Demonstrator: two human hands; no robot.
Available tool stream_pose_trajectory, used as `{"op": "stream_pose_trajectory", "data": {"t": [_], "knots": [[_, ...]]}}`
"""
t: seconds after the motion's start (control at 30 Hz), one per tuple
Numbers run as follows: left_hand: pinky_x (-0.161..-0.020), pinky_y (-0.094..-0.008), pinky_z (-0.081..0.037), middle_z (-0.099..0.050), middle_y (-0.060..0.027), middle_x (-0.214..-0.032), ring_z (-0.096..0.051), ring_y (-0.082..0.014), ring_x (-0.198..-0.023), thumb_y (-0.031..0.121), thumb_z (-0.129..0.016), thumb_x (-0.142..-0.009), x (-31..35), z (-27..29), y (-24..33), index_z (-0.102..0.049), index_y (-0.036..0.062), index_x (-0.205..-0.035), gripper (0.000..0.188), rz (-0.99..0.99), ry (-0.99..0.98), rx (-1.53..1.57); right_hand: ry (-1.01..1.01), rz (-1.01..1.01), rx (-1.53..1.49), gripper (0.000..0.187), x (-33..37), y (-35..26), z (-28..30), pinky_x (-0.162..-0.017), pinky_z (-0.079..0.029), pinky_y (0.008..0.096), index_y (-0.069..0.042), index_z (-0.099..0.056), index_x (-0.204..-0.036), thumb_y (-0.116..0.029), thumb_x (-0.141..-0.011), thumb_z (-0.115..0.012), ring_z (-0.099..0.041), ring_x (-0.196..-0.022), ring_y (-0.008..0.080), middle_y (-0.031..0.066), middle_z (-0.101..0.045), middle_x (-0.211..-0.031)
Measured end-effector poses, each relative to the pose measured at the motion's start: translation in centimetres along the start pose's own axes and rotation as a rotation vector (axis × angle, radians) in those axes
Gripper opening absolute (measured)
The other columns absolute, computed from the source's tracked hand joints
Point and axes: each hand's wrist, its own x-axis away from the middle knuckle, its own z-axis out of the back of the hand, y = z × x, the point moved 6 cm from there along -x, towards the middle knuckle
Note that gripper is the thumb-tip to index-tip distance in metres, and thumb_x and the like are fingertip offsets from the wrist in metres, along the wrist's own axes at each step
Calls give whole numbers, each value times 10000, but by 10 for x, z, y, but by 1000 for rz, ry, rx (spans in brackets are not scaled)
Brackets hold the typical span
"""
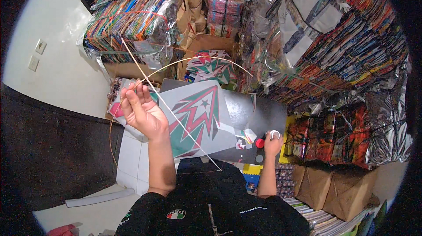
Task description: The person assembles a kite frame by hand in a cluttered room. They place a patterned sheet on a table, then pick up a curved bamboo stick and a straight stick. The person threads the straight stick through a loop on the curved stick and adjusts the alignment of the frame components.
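Observation:
My left hand is raised on the left, its fingers pinched round a kite frame of thin wooden sticks. One straight stick slants down to the right across it, and a bowed stick curves out to both sides. Below the frame a white kite sheet with a green and red star pattern lies on the dark table. At the table's right end my right hand has its fingers closed round a small white round container. Beside it sits a red round lid.
A grey disc and paper scraps lie near my right hand. Behind the table are a box of patterned sheets and a bundle of colourful sheets. Tall wrapped stacks rise at the right; a white wall stands left.

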Motion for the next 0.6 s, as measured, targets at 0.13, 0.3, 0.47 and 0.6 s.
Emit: {"op": "stream_pose_trajectory", "data": {"t": [0.13, 0.3, 0.47, 0.6], "knots": [[-881, -321, -603, -699, -131, -1167, -702, -221, -1049, 116, -591, -1030, 8, 0, 2, -620, 39, -1184, 174, 2, 7, -9, -63, -25, -82, 533, -6, 8, 0, -1103, -404, 484, 18, -777, -998, -495, -895, -676, -492, -1303, 418, 270, -568, -1373], [-893, -334, -600, -704, -128, -1157, -706, -230, -1049, 112, -592, -1029, 15, -1, 6, -624, 37, -1179, 171, -7, 23, -19, -49, -51, -197, 544, -5, -6, 35, -1123, -371, 464, 19, -777, -978, -510, -909, -673, -501, -1306, 411, 278, -579, -1360], [-896, -339, -599, -705, -136, -1152, -707, -253, -1050, 106, -588, -1031, 19, -5, 13, -628, 21, -1152, 154, -56, 25, -46, 258, 210, -341, 329, -7, -77, 119, -1100, -400, 480, -48, -754, -1089, -329, -927, -697, -505, -1300, 386, 203, -606, -1348], [-897, -321, -605, -708, -140, -1157, -699, -234, -1057, 99, -593, -1024, 25, -16, 15, -615, 24, -1186, 180, -84, -37, -38, 222, 492, -719, 429, 4, -200, 202, -1171, -305, 462, -95, -639, -1345, -210, -933, -666, -433, -1386, 354, 173, -493, -1485]]}}
